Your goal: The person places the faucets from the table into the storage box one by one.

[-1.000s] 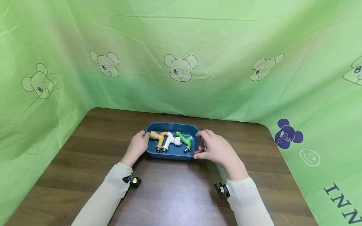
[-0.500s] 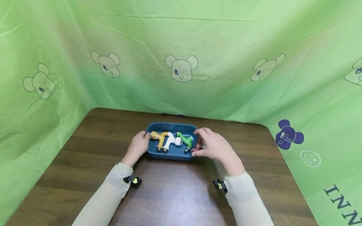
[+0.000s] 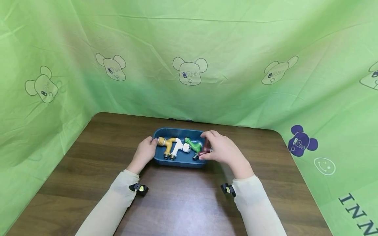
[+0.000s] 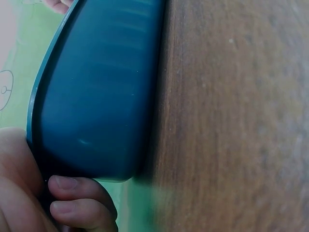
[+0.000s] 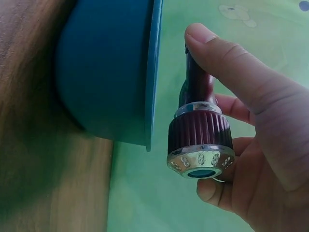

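Observation:
A blue plastic basin (image 3: 180,163) sits on the table, its left end gripped by my left hand (image 3: 145,151). In the left wrist view, curled fingers (image 4: 79,205) lie just below the basin's end wall. My right hand (image 3: 225,149) holds a dark red tap (image 3: 206,147) over the basin's right end, between thumb and fingers. The right wrist view shows the tap's ribbed collar and silver end above the basin rim. Inside the basin lie a yellow tap (image 3: 167,147), a white tap (image 3: 178,148) and a green tap (image 3: 194,145); the dark red one overlaps the green one's right side.
The brown wooden table (image 3: 183,203) extends around the basin. A green cloth (image 3: 189,105) with printed bear heads hangs behind it and along both sides.
My right hand has shifted left with the dark red tap, from the basin's right rim to over its inside. The left hand and basin stay in place.

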### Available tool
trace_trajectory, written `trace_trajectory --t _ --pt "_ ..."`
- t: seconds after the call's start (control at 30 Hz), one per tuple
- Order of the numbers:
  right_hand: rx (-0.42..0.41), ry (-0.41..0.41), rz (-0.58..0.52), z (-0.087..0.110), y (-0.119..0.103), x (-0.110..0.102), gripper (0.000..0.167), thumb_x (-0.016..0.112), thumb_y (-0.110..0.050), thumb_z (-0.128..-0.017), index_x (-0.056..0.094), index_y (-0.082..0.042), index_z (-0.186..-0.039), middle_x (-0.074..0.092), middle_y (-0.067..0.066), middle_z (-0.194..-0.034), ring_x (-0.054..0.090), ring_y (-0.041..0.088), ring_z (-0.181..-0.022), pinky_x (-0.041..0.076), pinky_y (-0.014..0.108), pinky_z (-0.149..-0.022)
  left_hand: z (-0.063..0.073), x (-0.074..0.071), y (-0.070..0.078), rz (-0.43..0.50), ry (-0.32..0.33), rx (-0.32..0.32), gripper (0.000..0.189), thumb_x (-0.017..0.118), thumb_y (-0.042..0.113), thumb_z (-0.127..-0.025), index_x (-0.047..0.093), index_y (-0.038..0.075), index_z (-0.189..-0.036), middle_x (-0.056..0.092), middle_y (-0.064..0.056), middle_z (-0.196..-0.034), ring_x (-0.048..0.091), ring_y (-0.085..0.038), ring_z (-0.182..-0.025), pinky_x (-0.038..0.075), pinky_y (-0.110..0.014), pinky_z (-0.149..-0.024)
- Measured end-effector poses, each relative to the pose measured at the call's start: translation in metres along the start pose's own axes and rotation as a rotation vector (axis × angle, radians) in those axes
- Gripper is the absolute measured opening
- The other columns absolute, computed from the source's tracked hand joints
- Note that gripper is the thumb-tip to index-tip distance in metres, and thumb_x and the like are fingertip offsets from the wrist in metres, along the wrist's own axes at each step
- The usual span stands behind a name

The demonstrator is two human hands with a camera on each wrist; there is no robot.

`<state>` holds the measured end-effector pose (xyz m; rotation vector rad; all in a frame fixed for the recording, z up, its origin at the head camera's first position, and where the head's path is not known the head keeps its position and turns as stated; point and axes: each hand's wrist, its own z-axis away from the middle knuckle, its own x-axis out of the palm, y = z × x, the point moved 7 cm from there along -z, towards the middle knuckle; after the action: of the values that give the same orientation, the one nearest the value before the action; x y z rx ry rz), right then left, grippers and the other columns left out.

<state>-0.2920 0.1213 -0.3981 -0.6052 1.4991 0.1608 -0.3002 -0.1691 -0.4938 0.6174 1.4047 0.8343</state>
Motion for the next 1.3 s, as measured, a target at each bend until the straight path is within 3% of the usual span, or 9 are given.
trace_trajectory --t 0.8,1.3 --pt "-0.044 -0.016 0.024 -0.018 -0.011 0.003 0.084 0.088 -0.060 -0.072 0.055 -0.018 -0.138 0.058 -0.001 -0.109 0.060 0.022 -0.094 0.051 0.043 -0.087 0.002 -0.001 0.002 0.004 0.001 -0.011 0.034 0.042 0.034 -0.111 0.054 0.008 -0.092 0.044 -0.007 -0.076 0.047 -0.023 -0.066 0.037 -0.032 -0.058" --pt "-0.060 -0.038 0.021 -0.028 -0.016 0.008 0.081 0.090 -0.053 -0.073 0.055 -0.017 -0.137 0.059 -0.001 -0.107 0.060 0.022 -0.091 0.050 0.045 -0.085 0.002 -0.002 0.002 0.004 0.000 -0.011 0.035 0.041 0.035 -0.111 0.054 0.008 -0.092 0.045 -0.007 -0.076 0.047 -0.023 -0.066 0.037 -0.032 -0.059"
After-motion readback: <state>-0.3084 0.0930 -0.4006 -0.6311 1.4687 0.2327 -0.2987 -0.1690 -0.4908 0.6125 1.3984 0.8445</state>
